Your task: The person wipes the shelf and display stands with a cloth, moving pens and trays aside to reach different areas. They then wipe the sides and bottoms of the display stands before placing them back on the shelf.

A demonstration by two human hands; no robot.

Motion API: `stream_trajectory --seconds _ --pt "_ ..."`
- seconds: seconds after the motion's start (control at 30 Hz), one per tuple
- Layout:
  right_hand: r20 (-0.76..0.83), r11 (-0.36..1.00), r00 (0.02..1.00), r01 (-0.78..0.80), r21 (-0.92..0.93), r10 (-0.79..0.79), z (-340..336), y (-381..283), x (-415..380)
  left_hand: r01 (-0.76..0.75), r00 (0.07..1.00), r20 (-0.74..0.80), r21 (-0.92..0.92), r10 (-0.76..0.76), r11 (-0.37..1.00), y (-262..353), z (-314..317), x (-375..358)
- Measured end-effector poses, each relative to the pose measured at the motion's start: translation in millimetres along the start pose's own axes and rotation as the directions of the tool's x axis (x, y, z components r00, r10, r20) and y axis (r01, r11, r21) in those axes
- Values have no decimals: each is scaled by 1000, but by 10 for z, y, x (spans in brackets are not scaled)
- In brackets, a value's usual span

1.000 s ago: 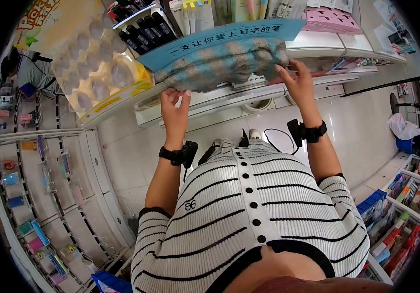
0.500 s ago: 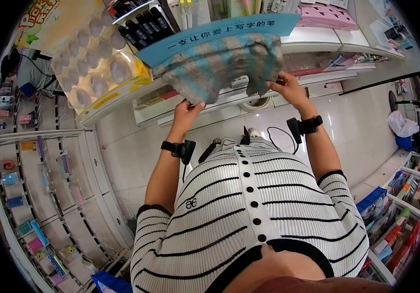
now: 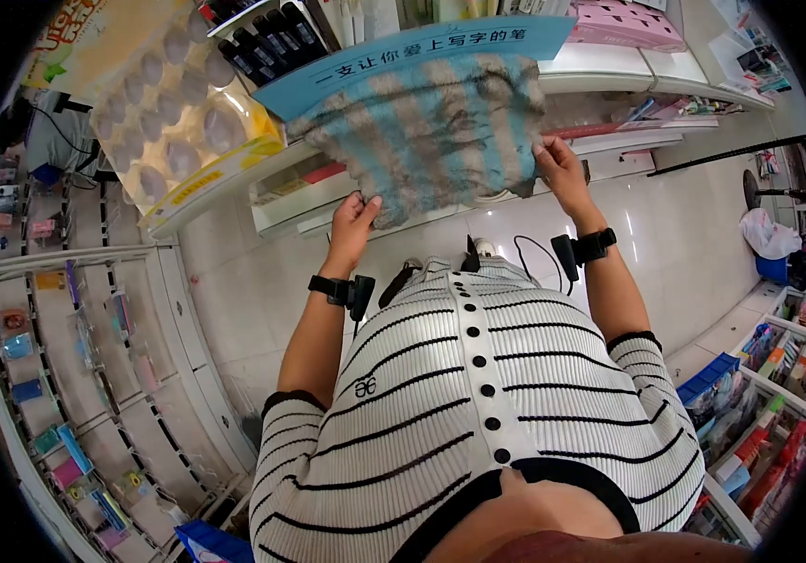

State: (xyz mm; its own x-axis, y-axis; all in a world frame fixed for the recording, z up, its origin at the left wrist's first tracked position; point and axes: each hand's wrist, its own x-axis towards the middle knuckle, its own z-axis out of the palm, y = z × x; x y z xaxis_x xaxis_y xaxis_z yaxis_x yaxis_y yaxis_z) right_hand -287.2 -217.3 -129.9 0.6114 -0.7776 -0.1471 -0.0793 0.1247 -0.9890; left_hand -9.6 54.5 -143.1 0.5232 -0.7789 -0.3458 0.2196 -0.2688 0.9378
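A fluffy cloth [image 3: 431,136] with blue and grey-brown stripes, stained dark in places, hangs stretched out in front of me. Its lower left corner is pinched in my left hand [image 3: 352,225]. On the other side my right hand [image 3: 564,176] grips its right edge between thumb and fingers. The cloth's upper part lies against a blue sign strip [image 3: 421,61] with Chinese writing along the shelf front. Both wrists wear black straps with small devices.
Black marker pens [image 3: 276,42] stand behind the sign. To the left is a yellow display box [image 3: 178,131] with round clear cups; a pink box [image 3: 623,28] sits at right. Hanging racks [image 3: 75,319] line the left, and bins of packaged goods [image 3: 778,403] the right.
The cloth has gone from sagging and bunched in the middle to spread out flat between my hands, its lower edge dropping. Both hands keep hold of it.
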Motion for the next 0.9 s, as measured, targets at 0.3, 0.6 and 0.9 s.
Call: stream_trajectory --seconds 0.3,0.6,0.9 --pt "26 997 996 -82 -6 82 69 -418 -266 60 998 42 -230 -51 971 570 207 -347" --pt "112 989 989 -80 -126 94 142 -569 -63 -91 994 -61 9 91 996 515 76 -122" --pt "2 991 992 126 -49 -126 277 -560 267 -339 926 -186 -26 329 940 733 129 252"
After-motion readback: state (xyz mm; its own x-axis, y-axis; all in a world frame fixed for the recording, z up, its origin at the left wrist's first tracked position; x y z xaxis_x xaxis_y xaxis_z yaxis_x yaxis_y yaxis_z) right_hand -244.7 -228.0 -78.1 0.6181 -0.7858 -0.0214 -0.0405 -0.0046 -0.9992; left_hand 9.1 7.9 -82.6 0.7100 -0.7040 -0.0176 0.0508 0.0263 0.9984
